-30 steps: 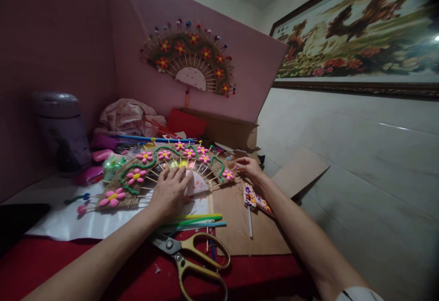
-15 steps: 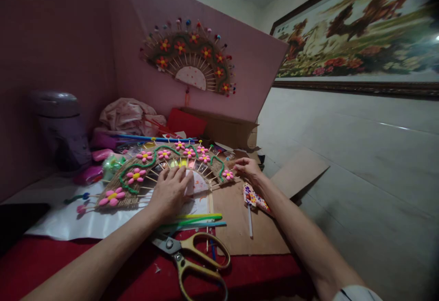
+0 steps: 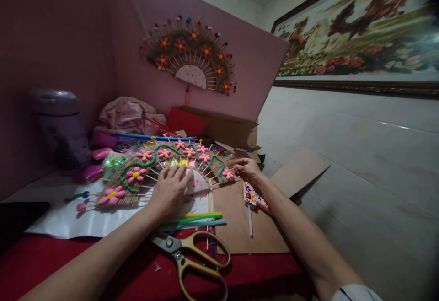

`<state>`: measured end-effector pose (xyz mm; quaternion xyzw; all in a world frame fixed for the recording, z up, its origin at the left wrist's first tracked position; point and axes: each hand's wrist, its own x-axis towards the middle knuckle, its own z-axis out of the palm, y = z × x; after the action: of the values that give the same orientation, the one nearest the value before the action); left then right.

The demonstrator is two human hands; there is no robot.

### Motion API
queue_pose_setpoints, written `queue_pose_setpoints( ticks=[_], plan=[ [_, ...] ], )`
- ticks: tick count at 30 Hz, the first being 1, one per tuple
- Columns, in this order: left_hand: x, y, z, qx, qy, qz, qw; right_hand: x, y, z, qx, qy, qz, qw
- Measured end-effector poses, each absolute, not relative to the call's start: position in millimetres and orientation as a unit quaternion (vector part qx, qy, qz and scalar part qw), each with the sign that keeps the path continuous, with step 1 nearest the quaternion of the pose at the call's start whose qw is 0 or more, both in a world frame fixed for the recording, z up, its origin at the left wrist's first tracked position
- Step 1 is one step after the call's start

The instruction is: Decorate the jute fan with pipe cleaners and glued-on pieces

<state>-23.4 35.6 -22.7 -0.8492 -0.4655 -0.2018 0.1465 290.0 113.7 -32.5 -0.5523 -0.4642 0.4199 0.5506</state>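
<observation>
A half-round craft fan [image 3: 116,177] of twine woven over thin sticks lies before me, with pink clay flowers and a wavy green strip along it. My left hand [image 3: 170,189] rests on it palm down, fingers spread, partly covering its pale half-circle centre [image 3: 198,183]. At the fan's right end my right hand [image 3: 248,169] pinches with thumb and fingers near the stick tips, beside the last pink flower [image 3: 227,174]. Whatever sits between those fingertips is too small to make out. Small coloured balls cap some sticks, including a pink one [image 3: 81,207] at the lower left.
Gold-handled scissors [image 3: 192,255] lie on the red cloth [image 3: 137,269], near coloured strips [image 3: 199,218]. A flower-patterned piece with a white stick [image 3: 250,218] lies on the cardboard [image 3: 236,241]. A purple flask [image 3: 61,129] stands left. A similar fan [image 3: 190,58] hangs behind.
</observation>
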Motion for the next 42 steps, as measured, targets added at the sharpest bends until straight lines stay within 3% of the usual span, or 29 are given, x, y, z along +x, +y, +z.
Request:
queue_pose_setpoints(
  ticks=[32, 42],
  plan=[
    [-24, 35, -23, -0.849, -0.459, -0.222, 0.135, 284, 108, -23, -0.574, -0.47, 0.406, 0.533],
    [-24, 35, -24, -0.85, -0.46, -0.215, 0.139, 291, 111, -26, -0.61, -0.48, 0.314, 0.546]
  ],
)
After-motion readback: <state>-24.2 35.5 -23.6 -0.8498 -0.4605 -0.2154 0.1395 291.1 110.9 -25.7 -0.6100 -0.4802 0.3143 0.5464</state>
